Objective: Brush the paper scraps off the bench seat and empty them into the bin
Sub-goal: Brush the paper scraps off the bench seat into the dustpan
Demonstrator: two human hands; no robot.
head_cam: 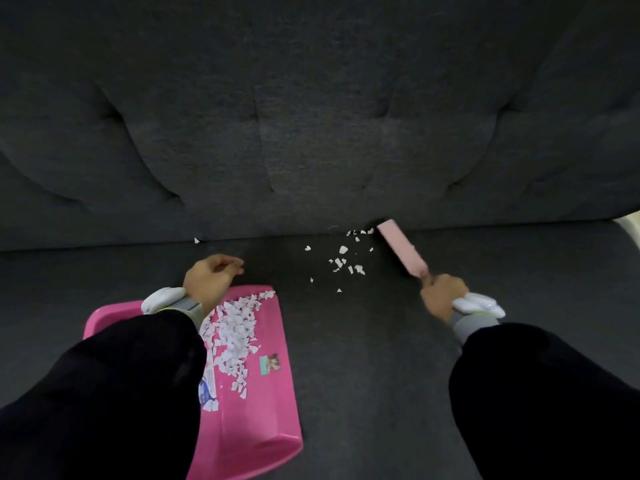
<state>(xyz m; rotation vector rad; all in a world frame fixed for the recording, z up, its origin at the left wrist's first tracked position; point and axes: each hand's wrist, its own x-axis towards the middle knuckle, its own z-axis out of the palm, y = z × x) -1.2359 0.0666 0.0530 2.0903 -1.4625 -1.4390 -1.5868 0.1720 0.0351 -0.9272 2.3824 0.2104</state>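
A pink dustpan (258, 407) lies flat on the dark grey bench seat (374, 358), holding a heap of white paper scraps (233, 336). More loose scraps (344, 259) are scattered on the seat near the backrest crease, and one lone scrap (196, 240) sits further left. My right hand (441, 294) grips the handle of a pale pink brush (401, 249), whose far end reaches the crease just right of the loose scraps. My left hand (213, 278) hovers over the dustpan's far edge with fingers loosely curled, holding nothing.
The tufted dark grey backrest (311, 116) fills the upper view. A sliver of something white (630, 230) shows at the right edge past the bench. No bin is in view.
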